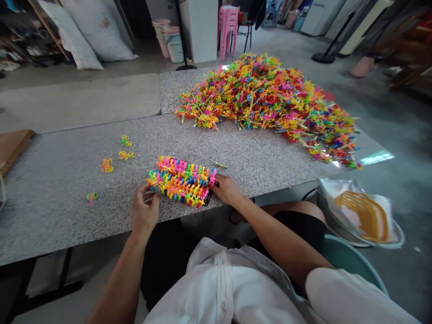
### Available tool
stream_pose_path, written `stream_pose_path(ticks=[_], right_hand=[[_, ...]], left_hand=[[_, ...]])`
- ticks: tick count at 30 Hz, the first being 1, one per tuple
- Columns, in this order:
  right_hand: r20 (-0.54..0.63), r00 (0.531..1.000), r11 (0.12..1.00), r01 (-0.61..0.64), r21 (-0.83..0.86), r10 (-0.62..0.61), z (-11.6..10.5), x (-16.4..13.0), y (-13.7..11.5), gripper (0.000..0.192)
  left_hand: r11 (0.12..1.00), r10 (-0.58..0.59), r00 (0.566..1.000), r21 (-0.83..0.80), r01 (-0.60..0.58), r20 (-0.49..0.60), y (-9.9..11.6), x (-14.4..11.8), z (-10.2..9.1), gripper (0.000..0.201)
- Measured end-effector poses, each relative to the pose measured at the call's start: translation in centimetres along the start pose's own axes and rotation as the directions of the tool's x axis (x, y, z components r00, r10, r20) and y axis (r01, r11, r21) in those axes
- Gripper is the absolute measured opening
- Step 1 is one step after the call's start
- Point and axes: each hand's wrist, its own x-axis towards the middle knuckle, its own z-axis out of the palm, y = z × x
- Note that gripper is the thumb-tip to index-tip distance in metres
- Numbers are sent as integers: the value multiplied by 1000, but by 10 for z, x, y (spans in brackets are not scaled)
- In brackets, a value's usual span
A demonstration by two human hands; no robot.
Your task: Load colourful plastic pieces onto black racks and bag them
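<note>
White shirt nearest; left hand (144, 210) and right hand (227, 189) press in on opposite ends of one neat block of stacked neon plastic pieces (182, 181) at the table's (54, 198) near edge, big unsorted heap (270, 101) far-right, so mostly undone.
</note>
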Motion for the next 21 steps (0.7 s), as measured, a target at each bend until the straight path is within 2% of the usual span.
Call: stream_pose_path(ticks=[6, 12, 15, 17, 19, 20, 21], right_hand=[[47, 999, 997, -1, -79, 5, 0, 4, -6, 14], [41, 996, 982, -76, -171, 84, 7, 3, -12, 16], [105, 992, 988, -58, -144, 73, -3, 2, -7, 17], [106, 991, 988, -72, -137, 87, -17, 1, 4, 20], [-82, 988, 965, -143, -220, 128, -32, 3, 22, 25], [-189, 973, 948, -179, -262, 131, -37, 6, 33, 28], [-248, 961, 931, -195, -309, 120, -39, 11, 44, 32]], left_hand=[[999, 8, 1000, 31, -7, -10, -3, -1, 2, 48], [999, 34, 999, 7, -34, -36, -8, -3, 8, 46], [999, 18, 1000, -44, -19, -23, -21, 10, -1, 42], [1000, -19, 998, -19, 18, -57, -30, 30, -16, 37], [992, -70, 983, 96, 87, -168, -38, 58, -37, 30], [975, -96, 968, 173, 139, -234, -40, 74, -48, 27], [951, -143, 948, 227, 211, -285, -43, 90, -59, 24]])
